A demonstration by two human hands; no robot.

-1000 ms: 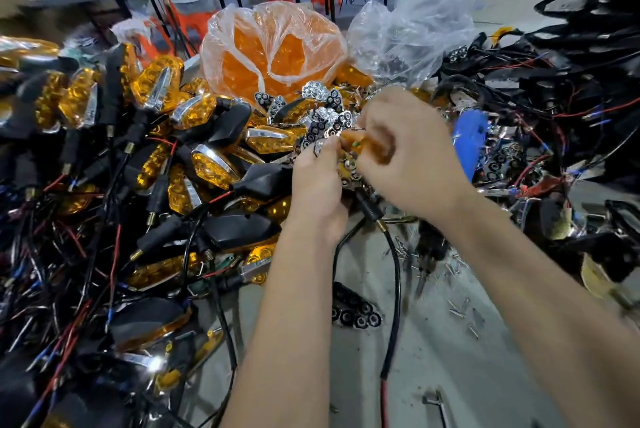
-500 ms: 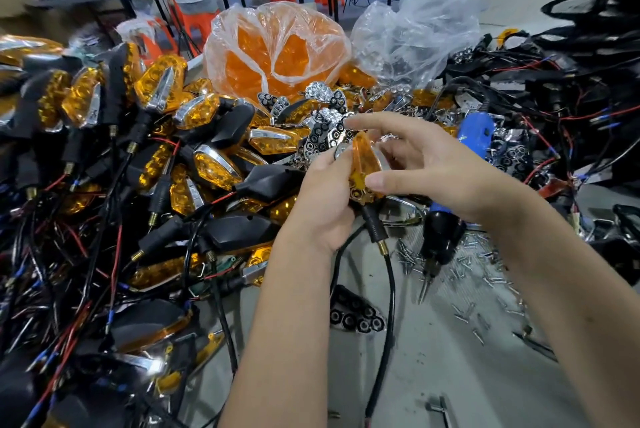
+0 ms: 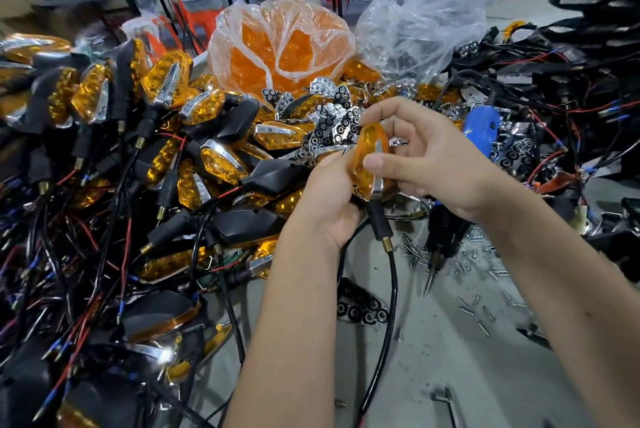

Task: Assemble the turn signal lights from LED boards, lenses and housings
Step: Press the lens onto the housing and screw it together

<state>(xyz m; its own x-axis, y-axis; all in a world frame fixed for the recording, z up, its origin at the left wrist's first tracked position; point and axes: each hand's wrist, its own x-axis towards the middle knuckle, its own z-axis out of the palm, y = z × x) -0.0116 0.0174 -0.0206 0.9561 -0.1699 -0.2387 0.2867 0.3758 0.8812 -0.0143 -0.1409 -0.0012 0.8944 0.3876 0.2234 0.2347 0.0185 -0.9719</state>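
An amber-lensed turn signal light [image 3: 367, 164] with a chrome strip stands on edge between both hands at the centre of the head view. My left hand [image 3: 329, 199] grips its housing from below and from the left. My right hand [image 3: 433, 157] pinches the lens, thumb on the near face and fingers over the top. Its black stem [image 3: 379, 219] and black cable [image 3: 391, 292] hang down toward the bench.
A heap of finished amber lights [image 3: 166, 136] and wires fills the left. Behind the hands are chrome reflectors [image 3: 337, 122], a bag of amber lenses [image 3: 280, 46] and a clear bag [image 3: 422, 29]. A blue electric screwdriver [image 3: 460, 185], loose screws [image 3: 481, 275] and black housings [image 3: 588, 57] lie on the right.
My right hand has drawn back from covering the light and now pinches its lens with the fingers spread. The light has turned on edge, its amber face showing.
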